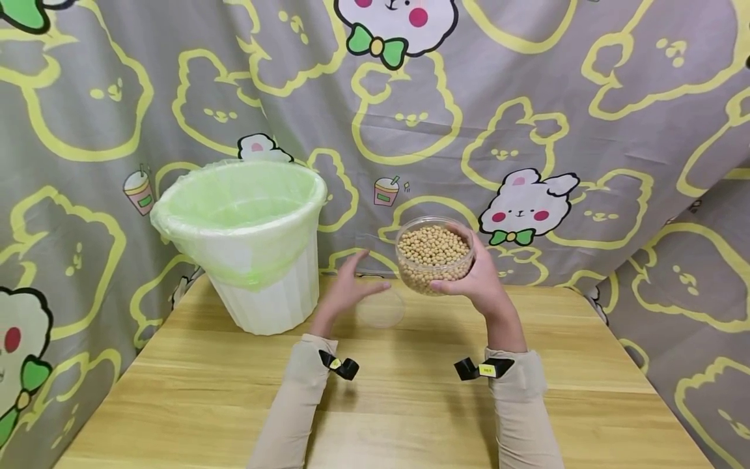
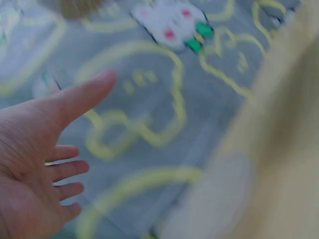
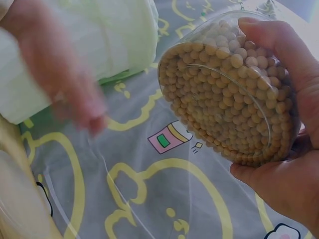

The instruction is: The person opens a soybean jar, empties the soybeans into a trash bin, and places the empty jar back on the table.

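Note:
My right hand [image 1: 485, 277] grips a round clear plastic tub [image 1: 436, 267] from its right side and holds it up off the table. Small round tan beans [image 3: 219, 94], likely soybeans, fill most of the tub, and its top has no cover. To the left, my left hand [image 1: 348, 286] is in the air with fingers spread and thumb out, holding nothing; in its wrist view the palm [image 2: 30, 174] shows bare. Beneath and beside that hand, a clear round lid [image 1: 382, 309] lies flat on the table.
A white ribbed bin [image 1: 275, 293] with a pale green bag liner [image 1: 252, 195] stands at the table's back left. The wooden table [image 1: 404, 417] ends at a grey patterned curtain [image 1: 328, 39]. Black wrist cameras [image 1: 342, 366] sit on both sleeves.

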### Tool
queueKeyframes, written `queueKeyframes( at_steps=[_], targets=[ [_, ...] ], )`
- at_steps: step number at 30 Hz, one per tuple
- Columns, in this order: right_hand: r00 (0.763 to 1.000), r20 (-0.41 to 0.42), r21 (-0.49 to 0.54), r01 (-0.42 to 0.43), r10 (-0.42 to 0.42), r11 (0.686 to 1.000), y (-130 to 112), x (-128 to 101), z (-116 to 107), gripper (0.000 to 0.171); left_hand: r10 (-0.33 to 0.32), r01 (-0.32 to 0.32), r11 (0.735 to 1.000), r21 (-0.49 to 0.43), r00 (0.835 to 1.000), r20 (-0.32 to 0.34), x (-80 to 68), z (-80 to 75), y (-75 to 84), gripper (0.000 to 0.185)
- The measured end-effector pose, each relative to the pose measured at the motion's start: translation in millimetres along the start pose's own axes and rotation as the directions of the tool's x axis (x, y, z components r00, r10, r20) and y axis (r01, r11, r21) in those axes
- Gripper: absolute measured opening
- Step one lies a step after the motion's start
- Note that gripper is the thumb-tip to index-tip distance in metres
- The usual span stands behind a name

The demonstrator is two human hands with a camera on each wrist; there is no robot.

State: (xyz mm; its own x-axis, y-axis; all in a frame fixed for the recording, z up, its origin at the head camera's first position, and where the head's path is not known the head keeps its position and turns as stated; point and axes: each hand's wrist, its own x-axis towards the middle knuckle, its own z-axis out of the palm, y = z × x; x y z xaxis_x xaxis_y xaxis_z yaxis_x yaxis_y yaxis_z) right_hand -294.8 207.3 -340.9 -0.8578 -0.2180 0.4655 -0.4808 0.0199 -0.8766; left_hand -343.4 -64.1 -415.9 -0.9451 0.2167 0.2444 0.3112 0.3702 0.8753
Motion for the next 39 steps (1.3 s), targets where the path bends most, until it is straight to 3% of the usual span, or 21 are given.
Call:
queueKeyframes(
  at_steps=[2, 4, 6, 8, 11, 12, 14, 16, 17, 19, 25, 29, 33, 39],
  targets=[
    [1.0, 0.001, -0.001, 0.001, -0.001, 1.0, -1.0, 0.1, 0.3, 0.104, 0.107, -0.108, 0.994, 0.001, 0.987, -0.12, -4.5, -8.2, 23.3, 0.08],
    [1.0, 0.005, 0.001, 0.001, -0.001, 1.0, -1.3, 0.1, 0.8, 0.104, 0.231, -0.228, 0.973, 0.041, 0.939, -0.256, -11.9, -16.0, 45.2, 0.063],
    [1.0, 0.01, 0.005, 0.0, 0.0, 1.0, -1.2, -0.1, 1.6, 0.104, 0.354, -0.335, 0.935, 0.117, 0.857, -0.373, -20.5, -22.9, 63.4, 0.05],
    [1.0, 0.012, 0.004, 0.0, 0.0, 1.0, -0.6, -0.5, 2.1, 0.104, 0.466, -0.412, 0.884, 0.219, 0.762, -0.45, -29.3, -29.5, 79.0, 0.04],
    [1.0, 0.008, 0.003, -0.004, 0.004, 1.0, -0.2, -2.1, 2.6, 0.103, 0.601, -0.466, 0.799, 0.38, 0.622, -0.503, -38.6, -40.5, 95.7, 0.029],
    [1.0, 0.004, 0.001, -0.004, 0.004, 1.0, -0.1, -2.7, 2.6, 0.103, 0.633, -0.469, 0.774, 0.426, 0.582, -0.51, -40.7, -44.6, 99.7, 0.026],
    [1.0, -0.002, -0.001, -0.001, 0.001, 1.0, -0.3, -3.7, 2.4, 0.103, 0.677, -0.452, 0.736, 0.504, 0.518, -0.522, -43.0, -54.6, 105.8, 0.021],
    [1.0, -0.002, 0.005, 0.008, -0.008, 1.0, -0.9, -4.1, 1.8, 0.103, 0.701, -0.417, 0.712, 0.565, 0.48, -0.528, -44.3, -66.0, 108.8, 0.018],
    [1.0, -0.003, 0.005, 0.015, -0.015, 1.0, -1.5, -4.5, 1.3, 0.103, 0.706, -0.393, 0.705, 0.591, 0.472, -0.528, -44.5, -71.8, 109.2, 0.017],
    [1.0, -0.003, 0.015, 0.026, -0.026, 1.0, -2.7, -4.8, 0.2, 0.103, 0.709, -0.329, 0.694, 0.641, 0.471, -0.525, -44.6, -83.1, 107.8, 0.017],
    [1.0, -0.006, 0.054, 0.027, -0.026, 0.998, -6.0, -6.0, -2.2, 0.101, 0.69, -0.179, 0.663, 0.727, 0.524, -0.5, -46.5, -103.7, 95.7, 0.018],
    [1.0, 0.002, 0.098, 0.008, -0.008, 0.995, -7.9, -6.5, -0.9, 0.101, 0.692, -0.152, 0.645, 0.749, 0.531, -0.488, -47.3, -106.5, 88.9, 0.017],
    [1.0, 0.018, 0.11, -0.001, -0.001, 0.994, -14.3, -1.6, 4.1, 0.1, 0.699, -0.133, 0.637, 0.759, 0.516, -0.496, -47.0, -106.9, 85.5, 0.018],
    [1.0, 0.02, 0.038, -0.013, 0.012, 0.999, -42.1, 22.6, 16.5, 0.098, 0.714, -0.113, 0.639, 0.761, 0.456, -0.532, -46.0, -107.5, 88.0, 0.014]
  ],
)
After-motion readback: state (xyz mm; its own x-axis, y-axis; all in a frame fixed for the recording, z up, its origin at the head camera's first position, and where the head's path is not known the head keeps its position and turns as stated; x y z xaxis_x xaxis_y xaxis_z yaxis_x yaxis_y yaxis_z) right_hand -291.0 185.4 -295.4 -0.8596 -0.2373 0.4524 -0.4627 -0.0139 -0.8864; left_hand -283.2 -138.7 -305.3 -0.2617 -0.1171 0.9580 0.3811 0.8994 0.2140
